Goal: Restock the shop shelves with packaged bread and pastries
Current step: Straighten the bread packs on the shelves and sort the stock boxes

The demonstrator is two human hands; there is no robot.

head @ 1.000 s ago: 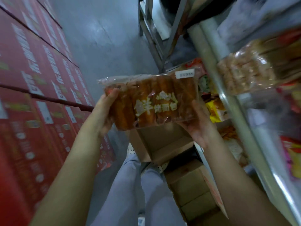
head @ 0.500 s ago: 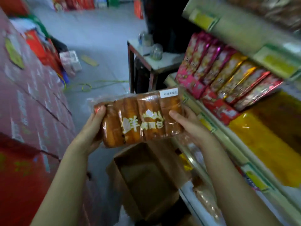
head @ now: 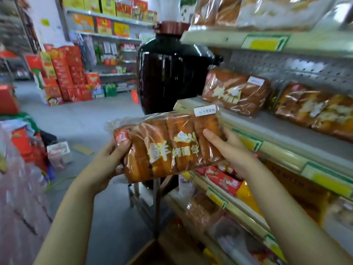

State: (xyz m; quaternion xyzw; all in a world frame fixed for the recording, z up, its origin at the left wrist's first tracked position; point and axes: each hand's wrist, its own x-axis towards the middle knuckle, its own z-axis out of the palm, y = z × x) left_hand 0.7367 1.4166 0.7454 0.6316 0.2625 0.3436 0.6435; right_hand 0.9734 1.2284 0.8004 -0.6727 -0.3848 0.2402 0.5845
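A clear-wrapped bread pack [head: 168, 148] was held in the air over the aisle, lengthwise and slightly tilted, just off the front edge of the middle shelf [head: 267, 123]; its left end was grasped by the left grip [head: 107, 165], thumb pressed on the front film, and its right end was grasped by the right grip [head: 229, 150], thumb laid across the front; a large pale 鲜 was printed on the film, followed by smaller characters ending in 面包; a white sticker [head: 204, 111] at the upper right corner carried small dark writing, only partly legible; a similar pack [head: 235, 92] with the same pale print was lying on the middle shelf against the perforated back panel, and another wrapped loaf [head: 315, 111] was lying to its right; a bare strip of shelf was left between those packs and the front edge; yellow price tags were seen along the shelf rails, their text unreadable; a large dark jar [head: 172, 73] was standing just past the shelf's end, behind the held pack; open grey floor [head: 86, 115] was seen on the left, bordered by stacked red boxes [head: 65, 73].
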